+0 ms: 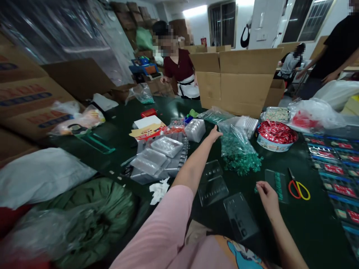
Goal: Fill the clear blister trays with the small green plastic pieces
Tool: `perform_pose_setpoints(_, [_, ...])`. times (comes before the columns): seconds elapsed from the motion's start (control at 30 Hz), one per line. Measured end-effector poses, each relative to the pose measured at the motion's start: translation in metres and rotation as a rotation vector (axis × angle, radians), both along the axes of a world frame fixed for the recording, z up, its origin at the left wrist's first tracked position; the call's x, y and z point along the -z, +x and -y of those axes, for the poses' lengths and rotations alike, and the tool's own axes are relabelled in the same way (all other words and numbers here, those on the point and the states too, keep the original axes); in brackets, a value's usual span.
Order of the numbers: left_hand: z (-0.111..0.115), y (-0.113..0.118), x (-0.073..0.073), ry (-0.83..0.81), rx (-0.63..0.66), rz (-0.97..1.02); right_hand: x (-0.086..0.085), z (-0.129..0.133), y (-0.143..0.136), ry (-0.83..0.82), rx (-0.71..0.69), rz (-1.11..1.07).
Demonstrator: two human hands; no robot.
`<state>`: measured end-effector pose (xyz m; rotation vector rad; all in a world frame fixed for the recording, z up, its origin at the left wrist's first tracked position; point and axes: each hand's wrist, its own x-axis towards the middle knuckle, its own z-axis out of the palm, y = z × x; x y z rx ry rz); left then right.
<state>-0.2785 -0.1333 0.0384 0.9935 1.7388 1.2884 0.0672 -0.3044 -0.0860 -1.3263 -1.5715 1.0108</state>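
Note:
My left hand (214, 134) is stretched forward, its fingers closed at the left edge of a clear plastic bag (234, 136). Small translucent green pieces (242, 161) fill the bag and lie heaped at its mouth. My right hand (268, 196) pinches a small green piece (256, 189), mostly hidden by the fingertips. Beside it lies a clear plastic tray (271, 177) with a row of green pieces. Two more clear molded trays, one open (213, 183) and one darker-looking (241, 216), rest on the dark table between my arms.
Scissors (299, 188) with red and yellow handles lie at right, near rows of packed trays (333, 168). A round tin (276, 144) holds red packets. Stacked clear boxes (157, 157) stand left of my arm. A cardboard box (238, 82) and a person (181, 69) are across the table.

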Motion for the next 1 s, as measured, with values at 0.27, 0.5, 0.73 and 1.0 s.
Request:
perform_pose_setpoints(0.27, [-0.038,-0.026,-0.007,-0.159,-0.064,0.022,-0.003,-0.006,0.005,-0.026,0.054,-0.004])
perform_pose_setpoints(0.5, [0.043,0.041,0.023,0.006,0.263,0.235,-0.02,-0.011,-0.028,0.007,-0.045,-0.092])
perform_pose_setpoints(0.73, [0.179,0.111,0.068,-0.114,0.262,0.665,0.0,-0.025,-0.061,-0.003,-0.044,-0.141])
perform_pose_setpoints(1.0, [0.226,0.128,0.075,-0.106,0.183,0.812,-0.03,0.009,-0.06,0.004,-0.3,-0.144])
